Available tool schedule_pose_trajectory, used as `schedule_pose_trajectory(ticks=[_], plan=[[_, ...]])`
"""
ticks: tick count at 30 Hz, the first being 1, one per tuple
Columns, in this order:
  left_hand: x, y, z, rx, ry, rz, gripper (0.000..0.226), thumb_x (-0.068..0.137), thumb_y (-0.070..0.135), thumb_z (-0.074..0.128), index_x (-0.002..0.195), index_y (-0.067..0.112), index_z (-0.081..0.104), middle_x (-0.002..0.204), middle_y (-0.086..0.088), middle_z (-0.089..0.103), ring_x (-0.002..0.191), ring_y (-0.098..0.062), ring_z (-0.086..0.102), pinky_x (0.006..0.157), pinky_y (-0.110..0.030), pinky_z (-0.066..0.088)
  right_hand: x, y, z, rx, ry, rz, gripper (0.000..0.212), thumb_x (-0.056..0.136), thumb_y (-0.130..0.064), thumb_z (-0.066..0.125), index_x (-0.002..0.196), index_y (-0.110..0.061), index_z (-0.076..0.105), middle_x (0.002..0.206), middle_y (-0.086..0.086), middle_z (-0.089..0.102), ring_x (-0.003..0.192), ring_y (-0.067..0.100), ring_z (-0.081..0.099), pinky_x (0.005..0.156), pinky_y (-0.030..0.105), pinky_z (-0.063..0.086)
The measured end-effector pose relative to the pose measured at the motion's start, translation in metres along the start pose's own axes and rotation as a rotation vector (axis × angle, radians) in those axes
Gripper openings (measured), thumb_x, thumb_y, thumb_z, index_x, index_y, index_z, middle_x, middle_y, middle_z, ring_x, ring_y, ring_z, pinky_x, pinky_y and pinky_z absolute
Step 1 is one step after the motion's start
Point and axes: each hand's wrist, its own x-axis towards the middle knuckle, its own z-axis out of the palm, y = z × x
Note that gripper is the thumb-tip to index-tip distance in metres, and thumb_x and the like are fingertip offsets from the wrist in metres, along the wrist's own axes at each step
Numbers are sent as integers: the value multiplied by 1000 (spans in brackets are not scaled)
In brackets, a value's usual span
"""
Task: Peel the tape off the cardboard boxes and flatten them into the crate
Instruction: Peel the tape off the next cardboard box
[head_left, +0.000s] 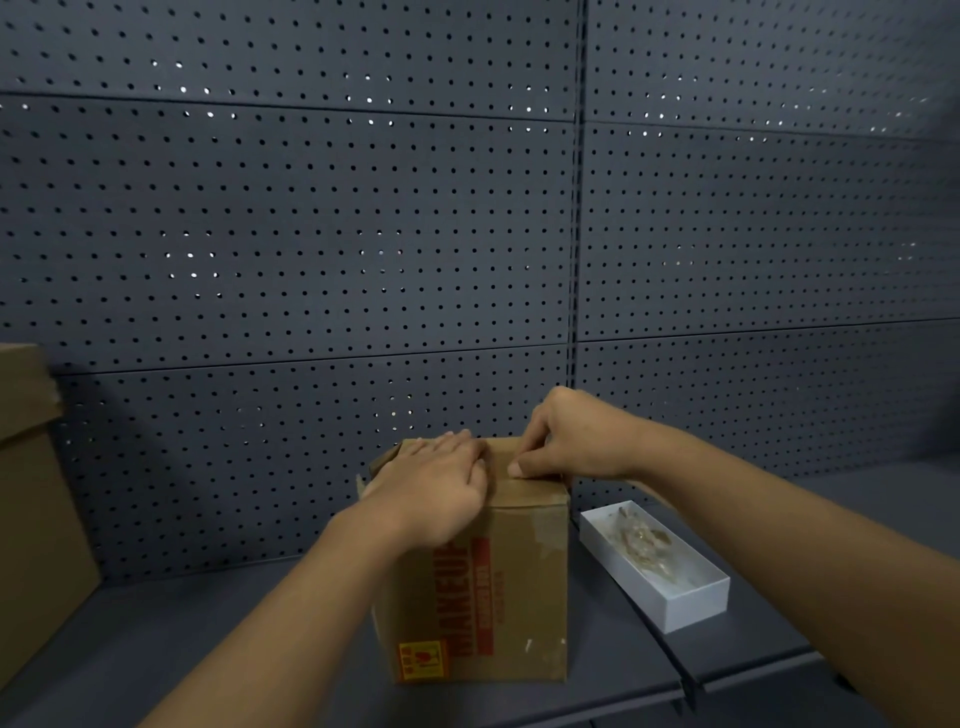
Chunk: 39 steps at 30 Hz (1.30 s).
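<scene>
box top (511, 470) mostly hidden under left hand (434, 480), right hand (574, 447).

head cam | worn up top, looking forward and down | close over cardboard box (483, 571) | pegboard wall (311, 234) fills behind

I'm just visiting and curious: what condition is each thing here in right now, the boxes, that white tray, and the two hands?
Cardboard box: upright on the shelf, top flaps closed.
Left hand: lies flat on the box top, fingers straight.
Right hand: fingers curled, pinching at the top seam; the tape itself is too faint to make out.
White tray: open, holding crumpled clear material.
Second box: at the left edge, mostly out of view.
</scene>
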Motion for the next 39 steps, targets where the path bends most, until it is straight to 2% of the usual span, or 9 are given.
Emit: schedule_pose_trajectory(ticks=[4,8,12,15,20,26,30,33,39], plan=[[-2,1,-2,-5,5,2,51,112,42,19,161,28,28,171,2,20,157,-16,16,125,-35,11,2,-4,0,-38,-20,11,14,88,-25,79,78,-16,82,73,1,76,69,24,73,62,29,61],[-2,2,-1,-16,1,5,51,112,42,19,160,28,30,171,2,22,157,-17,18,125,-35,12,1,-8,1,-123,-15,3,17,89,-23,77,73,-16,79,69,0,74,57,11,67,55,19,50],[-1,2,-1,-19,6,3,51,111,43,21,158,28,33,169,1,26,155,-18,22,124,-37,15,-2,-14,8,-268,27,-53,21,86,-16,68,66,-12,72,64,9,68,52,12,51,55,28,49],[-1,2,-2,-18,5,-1,50,111,43,21,156,27,35,167,-1,31,153,-19,27,123,-37,19,-5,-12,10,-321,53,-99,19,88,-20,65,71,-15,73,68,4,69,59,18,60,59,32,53],[-3,3,-3,-16,5,-7,48,111,43,21,152,25,39,162,-2,38,149,-21,33,120,-38,23,-6,-10,5,-277,10,-93,16,91,-31,67,82,-22,78,78,-5,74,75,12,68,73,38,59],[-5,4,-4,-21,-7,-16,47,111,41,21,149,20,41,163,-4,37,151,-22,31,121,-38,22,-4,-25,4,-462,-29,-131,25,89,-15,62,65,-20,63,65,1,62,60,17,54,53,26,41],[-4,4,-4,-29,-3,-28,44,111,40,23,141,18,46,157,-6,44,145,-24,37,117,-37,26,-1,-31,6,-614,-46,-168,12,91,-16,56,80,-11,60,76,8,61,70,25,58,63,38,47],[-4,3,-3,-41,9,-21,42,110,39,25,139,20,48,156,-6,46,144,-25,38,116,-38,27,2,-37,8,-712,-129,-193,7,94,-18,53,88,-15,53,83,4,58,78,26,60,69,40,51],[-2,-1,-1,-41,19,3,46,110,41,25,150,26,42,162,-2,40,149,-23,33,119,-39,24,10,-46,1,-675,-293,-203,9,93,-13,53,89,-7,59,72,2,53,61,17,44,54,28,35]])
